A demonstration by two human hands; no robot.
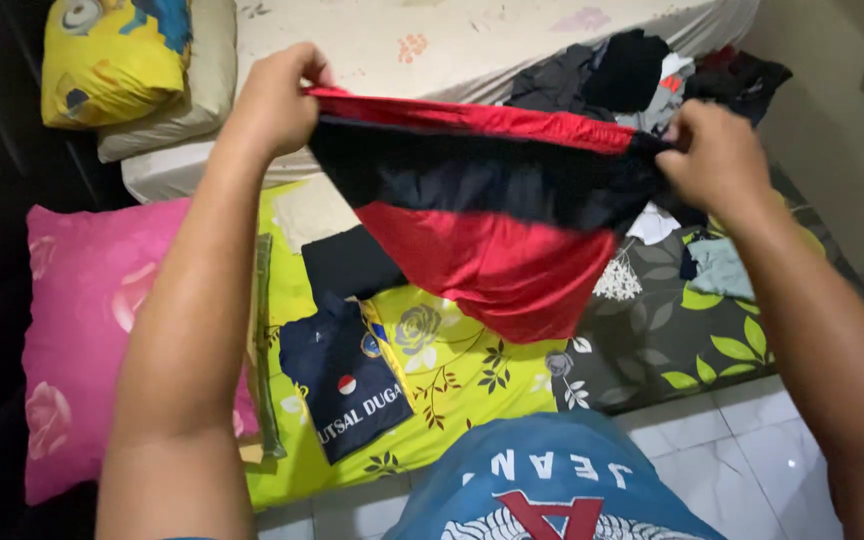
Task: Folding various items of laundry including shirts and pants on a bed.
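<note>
Both my hands hold up a red and black garment stretched between them over a low mattress. My left hand pinches its upper left corner. My right hand grips its upper right corner. The cloth hangs down in a loose fold, red at the top edge and bottom, black across the middle. Below it on the yellow flowered sheet lie a folded dark blue shirt with white lettering and a folded black garment.
A pile of dark and light clothes sits at the back right. A pink pillow lies at the left, a yellow cartoon pillow at the back left. White floor tiles show at the lower right.
</note>
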